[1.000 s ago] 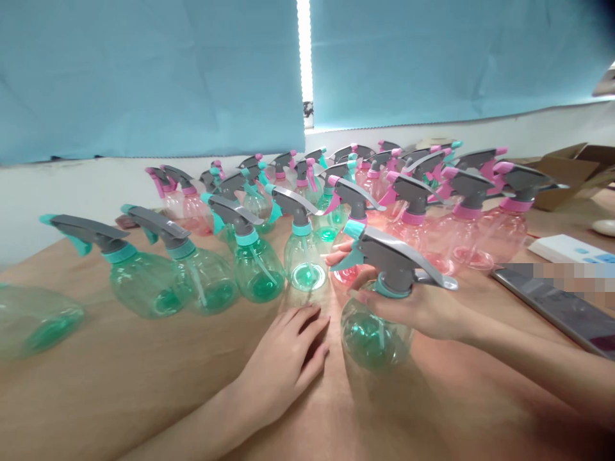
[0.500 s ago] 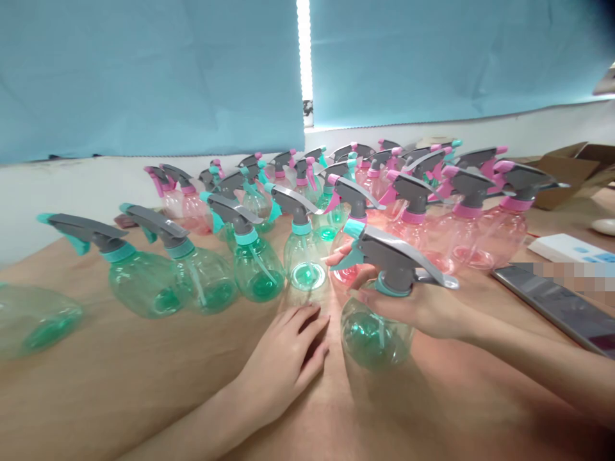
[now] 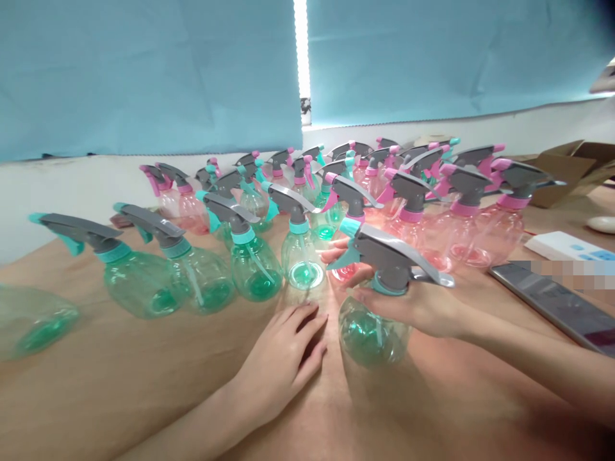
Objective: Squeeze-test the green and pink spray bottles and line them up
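My right hand (image 3: 408, 307) is wrapped round the neck of a green spray bottle (image 3: 372, 336), its fingers behind the grey head with its turquoise nozzle and trigger. The bottle stands upright in front of me. To its left, my left hand (image 3: 283, 349) rests palm down on the table (image 3: 158, 384), fingers stretched out and holding nothing. Just beyond that hand stands another green spray bottle (image 3: 300, 256). A row of green spray bottles with grey heads, among them one (image 3: 257, 269) with a darker base, runs off to the left.
Pink spray bottles (image 3: 461, 237) crowd the back right, with more of both colours behind. At right lie a phone (image 3: 548, 304) and a white box (image 3: 567, 248); a cardboard box (image 3: 567, 169) stands behind them. Blue blinds (image 3: 154, 77) hang over the wall.
The whole view has shifted very slightly left. Both hands and the held spray bottle keep the same places relative to the table.
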A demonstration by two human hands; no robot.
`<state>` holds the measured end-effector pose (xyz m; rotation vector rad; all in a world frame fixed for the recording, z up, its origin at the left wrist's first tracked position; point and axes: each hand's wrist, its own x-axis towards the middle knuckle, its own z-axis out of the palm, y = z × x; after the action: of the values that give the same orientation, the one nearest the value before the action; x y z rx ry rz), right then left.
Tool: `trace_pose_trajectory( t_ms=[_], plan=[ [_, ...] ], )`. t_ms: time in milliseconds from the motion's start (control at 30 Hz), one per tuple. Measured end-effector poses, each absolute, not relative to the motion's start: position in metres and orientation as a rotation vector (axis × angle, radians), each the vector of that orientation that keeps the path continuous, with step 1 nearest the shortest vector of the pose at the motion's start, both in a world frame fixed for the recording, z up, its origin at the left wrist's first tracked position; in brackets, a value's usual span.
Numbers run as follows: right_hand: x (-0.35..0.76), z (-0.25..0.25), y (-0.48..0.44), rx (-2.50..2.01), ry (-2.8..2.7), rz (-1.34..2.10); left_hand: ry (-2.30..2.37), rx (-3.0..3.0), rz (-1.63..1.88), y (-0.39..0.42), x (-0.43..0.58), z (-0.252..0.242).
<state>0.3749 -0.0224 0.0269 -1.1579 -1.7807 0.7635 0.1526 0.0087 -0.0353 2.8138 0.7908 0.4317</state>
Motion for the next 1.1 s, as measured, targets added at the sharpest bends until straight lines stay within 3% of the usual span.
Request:
trace_pose_trajectory(
  t_ms=[467,933,1100],
  plan=[
    [0.374,0.034,-0.024,-1.061,-1.736,0.929,0.784,2.821,0.436,0.01,0.153,-0.035],
    [0.377,0.036,-0.03,-1.136,-1.745,0.852,0.792,2.817,0.448,0.01,0.152,-0.035],
    [0.378,0.026,-0.027,-1.249,-1.761,0.655,0.787,2.811,0.442,0.009,0.152,-0.034]
  ],
)
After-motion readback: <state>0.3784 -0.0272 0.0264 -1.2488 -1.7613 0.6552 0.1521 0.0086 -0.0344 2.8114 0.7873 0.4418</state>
